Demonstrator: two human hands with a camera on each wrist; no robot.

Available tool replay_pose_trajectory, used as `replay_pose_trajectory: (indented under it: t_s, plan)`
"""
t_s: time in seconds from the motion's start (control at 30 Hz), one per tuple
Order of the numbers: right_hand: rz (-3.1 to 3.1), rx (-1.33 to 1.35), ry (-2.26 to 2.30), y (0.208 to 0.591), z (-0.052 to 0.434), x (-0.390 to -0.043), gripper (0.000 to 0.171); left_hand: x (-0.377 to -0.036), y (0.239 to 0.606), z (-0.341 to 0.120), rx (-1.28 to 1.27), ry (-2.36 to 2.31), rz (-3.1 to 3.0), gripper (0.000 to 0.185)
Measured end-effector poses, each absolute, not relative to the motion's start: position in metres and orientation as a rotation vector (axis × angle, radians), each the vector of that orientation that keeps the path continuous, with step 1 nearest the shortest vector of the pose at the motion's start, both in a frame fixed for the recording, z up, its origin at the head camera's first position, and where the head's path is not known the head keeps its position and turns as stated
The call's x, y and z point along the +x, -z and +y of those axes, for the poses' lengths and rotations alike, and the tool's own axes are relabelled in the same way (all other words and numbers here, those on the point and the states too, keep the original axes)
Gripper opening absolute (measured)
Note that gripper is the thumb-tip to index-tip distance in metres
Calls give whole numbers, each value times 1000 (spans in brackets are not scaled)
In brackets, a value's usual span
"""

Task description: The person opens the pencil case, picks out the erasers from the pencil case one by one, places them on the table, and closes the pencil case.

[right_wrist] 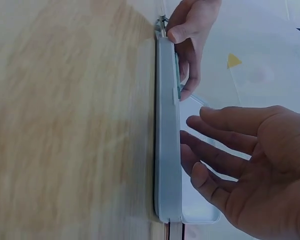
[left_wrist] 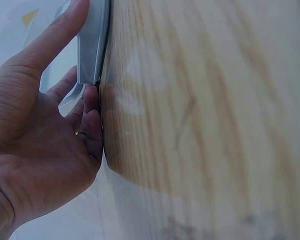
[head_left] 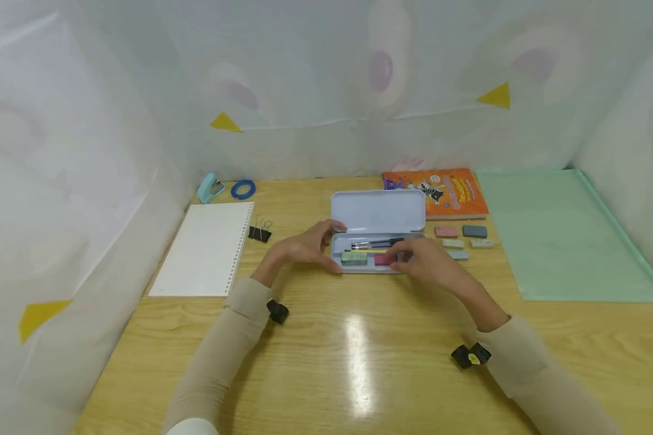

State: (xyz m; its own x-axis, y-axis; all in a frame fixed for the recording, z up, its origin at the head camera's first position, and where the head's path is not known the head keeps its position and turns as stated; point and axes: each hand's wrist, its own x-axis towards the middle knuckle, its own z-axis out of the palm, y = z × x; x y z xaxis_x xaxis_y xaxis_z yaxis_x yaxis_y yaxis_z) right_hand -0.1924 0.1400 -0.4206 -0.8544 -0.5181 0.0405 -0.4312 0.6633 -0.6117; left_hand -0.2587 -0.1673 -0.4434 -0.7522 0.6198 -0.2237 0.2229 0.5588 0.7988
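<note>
The pale blue metal pencil case [head_left: 377,238] lies open on the wooden tabletop [head_left: 359,350], steadied at its end by the left hand [head_left: 305,248]. The right hand [head_left: 421,261], fingers loosely spread, hovers over a pink eraser [head_left: 383,260]. The case is judged light, rigid and slippery; it is best gripped by its rims.

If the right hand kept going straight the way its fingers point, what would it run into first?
Most likely the red eraser in the open pencil case; the right hand's fingertips are almost at it already, though exact depth is unclear.
</note>
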Motion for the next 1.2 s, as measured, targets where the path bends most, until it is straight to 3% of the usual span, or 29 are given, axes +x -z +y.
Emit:
replay_pose_trajectory:
  t_s: [0.6, 1.2]
  plan:
    - [2806, -876, 889, 433, 129, -187, 20, -256, 440, -168, 677, -1080, 2297, 93]
    - [2929, -839, 930, 438, 118, -185, 11, -258, 440, -167, 672, -1049, 2313, 94]
